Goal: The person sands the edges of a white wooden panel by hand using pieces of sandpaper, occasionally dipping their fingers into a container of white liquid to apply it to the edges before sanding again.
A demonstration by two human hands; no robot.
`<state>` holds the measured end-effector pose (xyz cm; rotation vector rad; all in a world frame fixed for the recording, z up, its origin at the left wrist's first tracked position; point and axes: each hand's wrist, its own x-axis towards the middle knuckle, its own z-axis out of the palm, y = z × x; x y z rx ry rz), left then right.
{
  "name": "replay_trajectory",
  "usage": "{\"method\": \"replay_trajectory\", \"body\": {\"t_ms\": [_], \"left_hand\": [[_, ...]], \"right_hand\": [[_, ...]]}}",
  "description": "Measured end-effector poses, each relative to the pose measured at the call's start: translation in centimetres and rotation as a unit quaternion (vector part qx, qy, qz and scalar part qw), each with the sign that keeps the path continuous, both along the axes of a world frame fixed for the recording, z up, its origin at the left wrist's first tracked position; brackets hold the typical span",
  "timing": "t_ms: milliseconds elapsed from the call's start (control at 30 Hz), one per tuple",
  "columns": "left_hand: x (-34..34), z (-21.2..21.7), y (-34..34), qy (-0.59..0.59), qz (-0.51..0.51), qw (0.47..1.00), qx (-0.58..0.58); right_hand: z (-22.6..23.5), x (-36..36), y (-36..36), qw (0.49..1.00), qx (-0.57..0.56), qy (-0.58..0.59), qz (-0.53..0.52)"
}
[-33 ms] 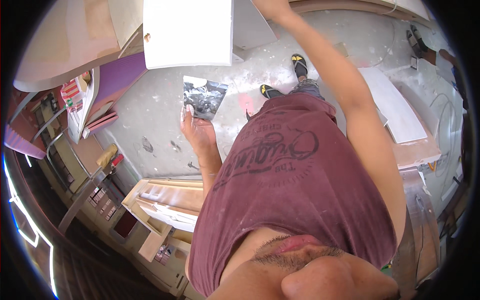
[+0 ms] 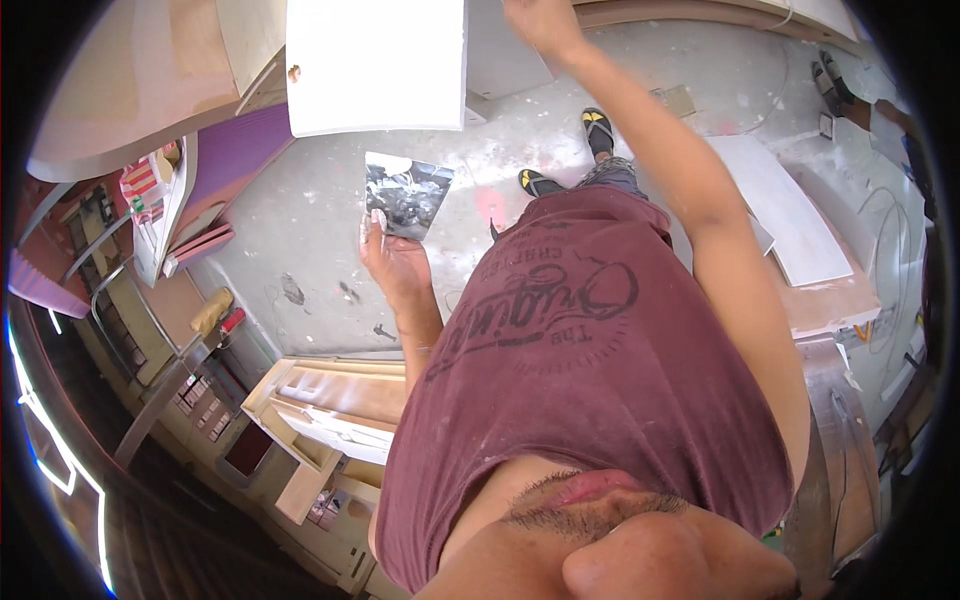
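Note:
My left hand (image 2: 395,265) is closed on the near edge of a thin, flat grey plate (image 2: 410,200), with the thumb on top. White paste is smeared over the plate's far end and patches of its face. White residue also coats my thumb and fingertips. At the top edge of the view my right arm reaches forward, and my right hand (image 2: 545,28) is partly cut off there. Its fingers are hidden, so I cannot tell what they hold. To its left stands a bright white panel (image 2: 380,70), with a small brown spot near its left edge.
Curved wooden furniture (image 2: 150,70) stands at the upper left, above purple panels (image 2: 240,150). A wooden drawer unit (image 2: 330,400) is at the lower left. White boards (image 2: 790,220) lie stacked on the right. Another person's feet (image 2: 832,80) show at the far right. White specks mark the grey floor (image 2: 270,230).
My right hand has come slightly down and left, so more of it shows at the top edge. My left hand and the plate have barely moved.

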<state>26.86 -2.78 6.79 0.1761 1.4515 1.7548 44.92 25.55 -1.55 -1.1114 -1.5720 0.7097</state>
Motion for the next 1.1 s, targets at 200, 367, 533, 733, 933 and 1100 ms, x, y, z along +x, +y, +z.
{"method": "replay_trajectory", "body": {"t_ms": [200,367,533,733,933,1100], "left_hand": [[-0.8,-0.3,0.3,-0.018,-0.024,1.000,0.008],[-1.1,-1.0,0.9,-0.021,-0.043,0.998,0.029],[-2.3,-2.1,-0.2,-0.040,-0.030,0.997,0.053],[-1.8,-2.2,0.2,-0.063,-0.008,0.997,0.035],[-2.5,-3.9,-1.2,-0.066,0.031,0.997,0.039],[-3.2,-4.8,-1.5,-0.091,0.031,0.995,0.037]], "right_hand": [[1.4,0.0,-12.9,0.988,-0.136,0.034,0.069],[1.7,1.1,-19.2,0.955,-0.225,0.048,0.186],[2.3,4.1,-12.2,0.991,-0.071,-0.068,0.093],[11.4,2.2,-2.4,0.921,0.018,-0.383,0.063],[10.2,1.2,-1.8,0.768,0.023,-0.618,0.167],[7.9,3.3,-9.6,0.816,0.027,-0.535,0.217]]}}
